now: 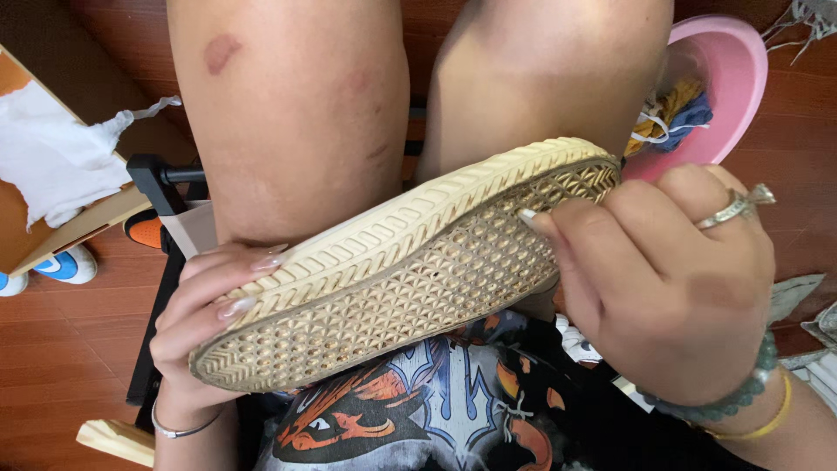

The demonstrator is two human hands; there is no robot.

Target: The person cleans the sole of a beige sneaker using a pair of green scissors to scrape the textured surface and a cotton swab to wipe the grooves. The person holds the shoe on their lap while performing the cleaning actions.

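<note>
A shoe (pixel 410 270) lies sole-up across my lap, its cream rubber sole patterned with a fine grid and ribbed along the edge. My left hand (pixel 205 314) grips the end nearest me, fingers curled over the sole's rim. My right hand (pixel 671 279), wearing a ring and bead bracelets, closes on the far end of the shoe, with a fingertip pressed against the sole near its ribbed edge. Whatever my right fingers may pinch is hidden. The shoe's upper is out of sight beneath the sole.
My bare knees fill the top of the view. A pink basin (pixel 728 78) with coloured cloths sits at upper right. A white cloth (pixel 52 148) lies on a cardboard box at left, above a blue-and-white shoe (pixel 61 266) on the wooden floor.
</note>
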